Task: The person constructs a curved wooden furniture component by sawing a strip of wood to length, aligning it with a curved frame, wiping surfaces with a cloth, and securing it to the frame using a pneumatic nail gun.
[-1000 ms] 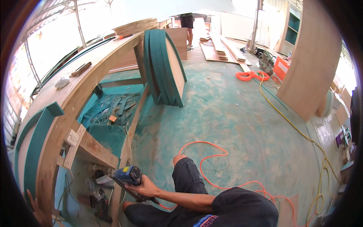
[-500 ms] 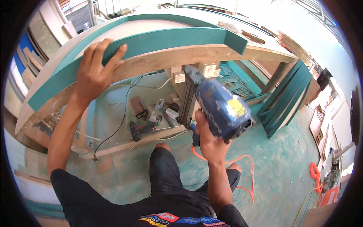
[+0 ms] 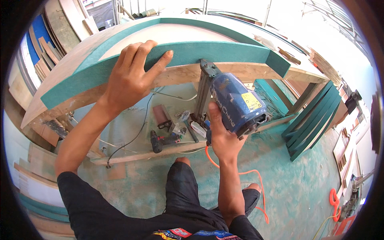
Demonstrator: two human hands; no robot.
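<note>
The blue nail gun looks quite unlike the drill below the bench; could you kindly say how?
The nail gun is held in the right hand; the drill lies unheld below the bench. The nail gun is mostly blue with a yellow label; the drill is mostly dark with some red. Both are handheld power tools.

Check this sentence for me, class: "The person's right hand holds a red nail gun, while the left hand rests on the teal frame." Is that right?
Not quite: the nail gun is blue, not red, as the head view shows. The rest stands: the right hand holds it, while the left hand rests on the teal frame.
</note>
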